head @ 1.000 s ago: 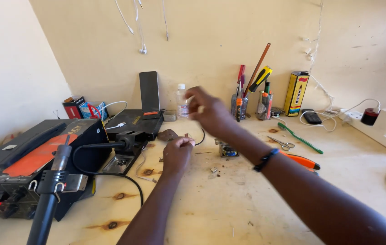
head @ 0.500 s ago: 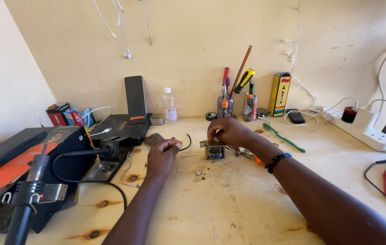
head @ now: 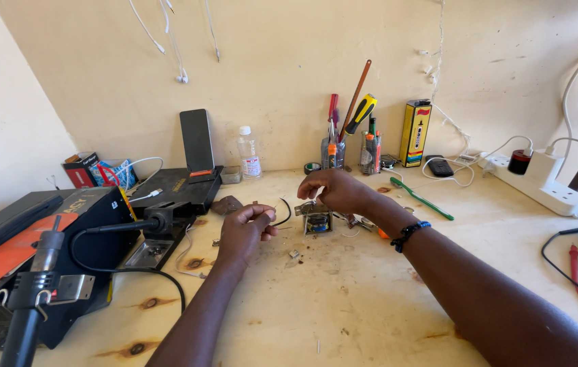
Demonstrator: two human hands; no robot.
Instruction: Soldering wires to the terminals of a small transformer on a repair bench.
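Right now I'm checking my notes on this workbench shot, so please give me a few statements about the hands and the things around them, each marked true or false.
1. The left hand pinches a thin black wire. True.
2. The right hand rests over a small metal component on the wooden bench. True.
3. The right wrist is bare. False: it wears a dark beaded bracelet.
4. A green toothbrush lies on the bench to the right of the right hand. True.
5. The clear plastic bottle lies tipped over. False: it stands upright by the wall.
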